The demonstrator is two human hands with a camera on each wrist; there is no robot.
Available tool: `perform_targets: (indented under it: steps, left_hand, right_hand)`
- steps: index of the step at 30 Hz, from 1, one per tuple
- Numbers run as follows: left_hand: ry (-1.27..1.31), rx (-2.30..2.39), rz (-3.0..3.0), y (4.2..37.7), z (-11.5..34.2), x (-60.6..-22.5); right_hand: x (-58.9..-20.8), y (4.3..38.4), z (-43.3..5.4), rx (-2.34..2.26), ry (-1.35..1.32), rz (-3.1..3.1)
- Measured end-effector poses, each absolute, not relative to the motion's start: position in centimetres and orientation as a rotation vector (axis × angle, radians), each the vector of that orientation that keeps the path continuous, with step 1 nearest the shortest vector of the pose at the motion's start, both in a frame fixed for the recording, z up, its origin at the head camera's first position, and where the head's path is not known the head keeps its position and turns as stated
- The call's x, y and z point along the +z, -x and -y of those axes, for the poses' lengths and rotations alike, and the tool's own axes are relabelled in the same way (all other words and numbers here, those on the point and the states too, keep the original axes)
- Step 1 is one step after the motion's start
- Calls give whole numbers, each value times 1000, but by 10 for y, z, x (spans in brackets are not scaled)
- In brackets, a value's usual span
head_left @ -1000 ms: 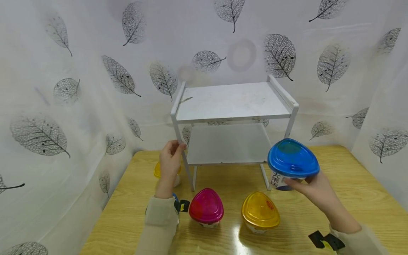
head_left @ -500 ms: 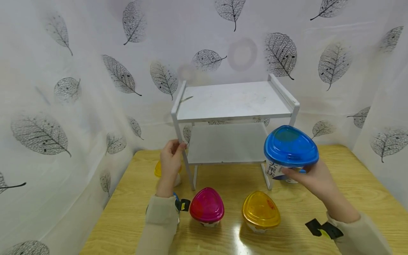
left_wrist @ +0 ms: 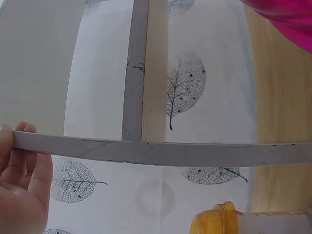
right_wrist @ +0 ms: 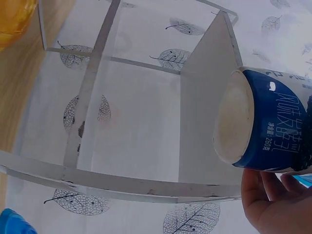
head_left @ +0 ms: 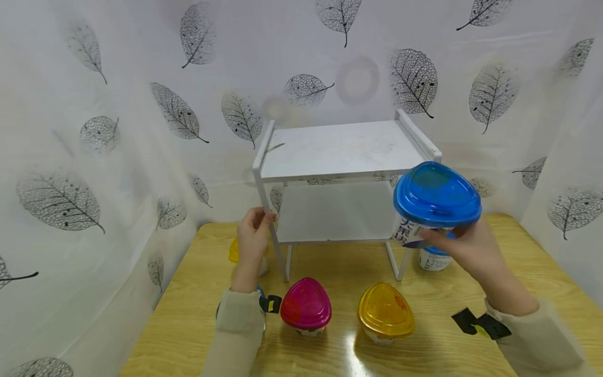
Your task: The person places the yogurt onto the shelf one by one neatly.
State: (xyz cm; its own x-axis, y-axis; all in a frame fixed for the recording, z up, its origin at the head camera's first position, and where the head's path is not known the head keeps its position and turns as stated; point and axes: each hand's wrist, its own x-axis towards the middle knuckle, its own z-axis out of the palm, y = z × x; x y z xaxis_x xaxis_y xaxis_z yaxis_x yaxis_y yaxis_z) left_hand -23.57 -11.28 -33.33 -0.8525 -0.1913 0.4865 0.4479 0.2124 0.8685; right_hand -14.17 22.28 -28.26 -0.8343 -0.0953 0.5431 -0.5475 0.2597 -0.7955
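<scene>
My left hand (head_left: 252, 241) grips the left front post of a white two-tier shelf rack (head_left: 341, 149), with fingers curled round the post (left_wrist: 97, 148) in the left wrist view. My right hand (head_left: 476, 256) holds a yogurt cup with a blue lid (head_left: 435, 193) in the air, in front of the rack's right side. Its pale bottom and blue printed label (right_wrist: 273, 119) show in the right wrist view, the cup lying sideways there. The thumb lies across the cup's side in the head view; the other fingers are mostly hidden behind it.
On the wooden table (head_left: 330, 361) stand a pink-lidded cup (head_left: 306, 309) and a yellow-lidded cup (head_left: 385, 311). Another blue-lidded cup (head_left: 434, 259) stands right of the rack. Beyond my left forearm are a yellow-lidded cup (head_left: 233, 251) and a mostly hidden blue-lidded one.
My right hand has lifted the blue-lidded yogurt cup higher, up towards the top shelf's level. The other blue-lidded cup behind it has come into view. My left hand stays on the post.
</scene>
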Motion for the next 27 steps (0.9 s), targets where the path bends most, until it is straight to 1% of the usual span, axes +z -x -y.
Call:
perform_targets:
  steps: [16, 24, 27]
  left_hand:
    - [263, -1654, 1976, 236, 113, -334]
    - [261, -1651, 1983, 235, 113, -334]
    - [250, -1659, 1986, 234, 113, -334]
  right_hand:
    - [-249, 146, -214, 1629, -613, 2064]
    - [-231, 151, -208, 1616, -484, 2132]
    - [-225, 154, -205, 1644, -485, 2118]
